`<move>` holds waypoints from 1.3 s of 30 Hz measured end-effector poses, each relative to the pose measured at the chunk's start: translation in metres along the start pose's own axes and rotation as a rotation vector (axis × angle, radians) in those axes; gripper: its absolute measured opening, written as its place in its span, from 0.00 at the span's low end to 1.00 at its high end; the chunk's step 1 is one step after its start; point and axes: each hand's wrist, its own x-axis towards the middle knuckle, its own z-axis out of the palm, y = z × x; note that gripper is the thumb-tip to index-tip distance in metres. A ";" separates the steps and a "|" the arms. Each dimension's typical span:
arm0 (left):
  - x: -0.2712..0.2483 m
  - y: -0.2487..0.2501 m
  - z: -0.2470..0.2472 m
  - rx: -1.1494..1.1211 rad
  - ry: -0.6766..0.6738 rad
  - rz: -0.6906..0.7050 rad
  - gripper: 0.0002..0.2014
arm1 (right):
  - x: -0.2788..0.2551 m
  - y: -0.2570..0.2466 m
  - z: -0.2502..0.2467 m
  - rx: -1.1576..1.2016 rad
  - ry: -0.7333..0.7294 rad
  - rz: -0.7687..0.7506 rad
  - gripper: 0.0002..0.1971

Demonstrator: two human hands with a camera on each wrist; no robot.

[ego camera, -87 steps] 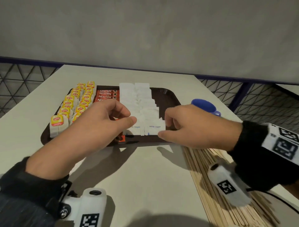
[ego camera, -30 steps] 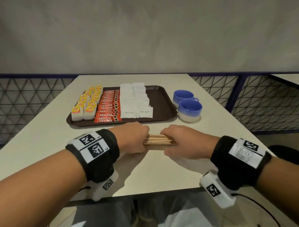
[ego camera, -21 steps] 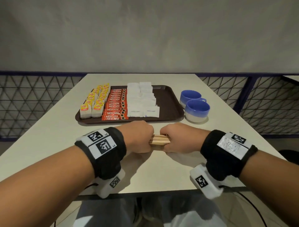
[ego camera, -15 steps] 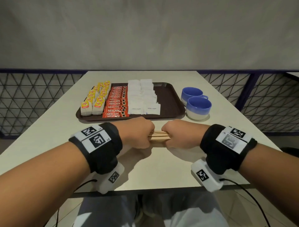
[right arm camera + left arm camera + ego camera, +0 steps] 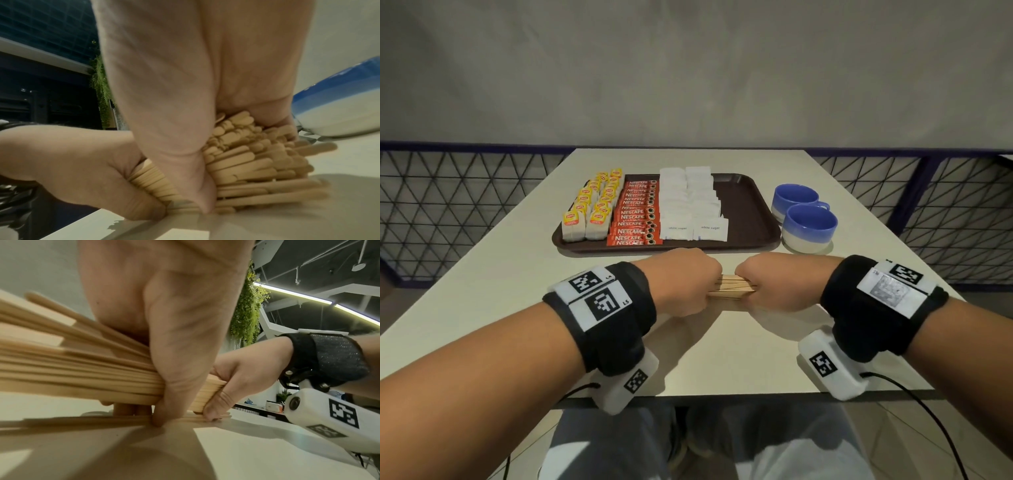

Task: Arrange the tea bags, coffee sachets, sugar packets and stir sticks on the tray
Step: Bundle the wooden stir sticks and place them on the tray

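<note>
My left hand (image 5: 681, 281) and my right hand (image 5: 774, 286) each hold tight round the bundle of thin flat wooden stir sticks (image 5: 731, 289), low on the pale surface (image 5: 482, 298), at 6 o'clock from the dark brown plastic tray (image 5: 750, 209). I think the sticks are light and stiff, but smooth, so some could slip out; holding both ends is best. The right wrist view shows rounded ends sticking out unevenly; the head view hides that.
</note>
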 end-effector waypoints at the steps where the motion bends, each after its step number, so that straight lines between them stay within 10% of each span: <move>1: 0.000 0.000 0.000 0.013 0.019 0.011 0.06 | -0.001 0.000 0.000 0.007 0.009 0.001 0.06; 14: -0.008 0.007 -0.015 0.248 0.132 0.194 0.14 | -0.012 -0.018 -0.016 0.308 -0.004 -0.016 0.16; 22: -0.029 0.007 -0.070 0.521 0.166 0.086 0.02 | -0.013 -0.032 -0.021 0.733 0.172 -0.032 0.06; 27: -0.042 -0.008 -0.087 0.667 0.450 0.146 0.18 | -0.012 -0.048 -0.009 0.984 0.330 -0.012 0.06; 30: -0.061 -0.012 -0.119 0.289 0.671 0.127 0.34 | -0.011 -0.059 0.002 1.216 0.404 -0.070 0.06; 33: -0.064 -0.014 -0.137 -0.097 0.991 0.098 0.30 | -0.010 -0.072 0.011 1.322 0.454 -0.132 0.11; 39: -0.053 -0.001 -0.108 -0.766 0.639 0.028 0.20 | -0.016 -0.104 0.056 1.488 0.453 -0.089 0.13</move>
